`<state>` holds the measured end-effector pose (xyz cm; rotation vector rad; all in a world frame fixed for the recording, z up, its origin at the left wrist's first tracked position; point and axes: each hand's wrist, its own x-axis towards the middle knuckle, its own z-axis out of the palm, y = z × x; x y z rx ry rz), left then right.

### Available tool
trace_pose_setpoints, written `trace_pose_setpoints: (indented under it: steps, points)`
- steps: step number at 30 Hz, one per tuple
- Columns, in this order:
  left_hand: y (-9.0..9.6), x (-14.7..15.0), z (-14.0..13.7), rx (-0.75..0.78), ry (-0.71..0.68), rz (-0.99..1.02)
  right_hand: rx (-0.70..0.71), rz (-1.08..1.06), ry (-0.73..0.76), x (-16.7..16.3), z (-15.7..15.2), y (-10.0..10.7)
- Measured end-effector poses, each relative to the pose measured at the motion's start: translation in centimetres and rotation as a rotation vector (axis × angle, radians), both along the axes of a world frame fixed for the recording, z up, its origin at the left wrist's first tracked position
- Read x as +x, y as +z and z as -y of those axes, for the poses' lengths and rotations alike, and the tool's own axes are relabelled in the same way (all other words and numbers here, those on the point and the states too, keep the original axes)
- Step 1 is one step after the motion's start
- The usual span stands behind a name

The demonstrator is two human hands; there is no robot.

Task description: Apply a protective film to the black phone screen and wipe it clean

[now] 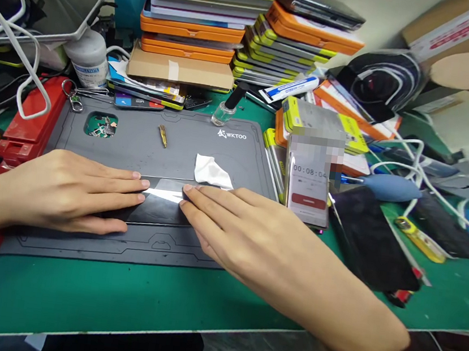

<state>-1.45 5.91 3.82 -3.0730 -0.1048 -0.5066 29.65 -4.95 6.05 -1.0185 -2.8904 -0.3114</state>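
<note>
A flat black phone with a glossy surface [161, 207] lies lengthwise on the grey work mat [147, 153], reflecting a bright strip of light. My left hand [74, 193] rests on its left end, fingers stretched out flat. On its right end lie the straight fingers of my right hand [229, 220]. Both hands hide the phone's two ends. Just behind it is a crumpled white wipe [213, 172]. Farther back on the mat are some small gold-coloured bits [163, 136] and a small clear bottle with a black cap [225, 109].
Orange boxes [192, 31] and yellow-edged cases [275, 55] are stacked at the back. To the right, a phone showing a timer [308, 179] leans near a blue air blower [391, 188] and a yellow cutter [421, 239]. A red holder [36, 117] borders the mat's left side.
</note>
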Motion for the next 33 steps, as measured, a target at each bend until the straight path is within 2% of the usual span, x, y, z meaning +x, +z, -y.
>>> trace_pose_setpoints:
  steps: [13, 26, 33]
  points:
    - [-0.07, 0.07, -0.21, 0.045, -0.022, -0.002, 0.003, 0.040, -0.079, -0.03, -0.42, 0.02]
    - [0.09, 0.07, -0.12, 0.029, 0.005, -0.012, -0.184, -0.078, -0.160, 0.19, -0.93, -0.02]
    - [0.51, 0.49, 0.00, -0.023, 0.050, -0.101, -0.174, -0.078, -0.167, 0.03, -0.89, -0.02]
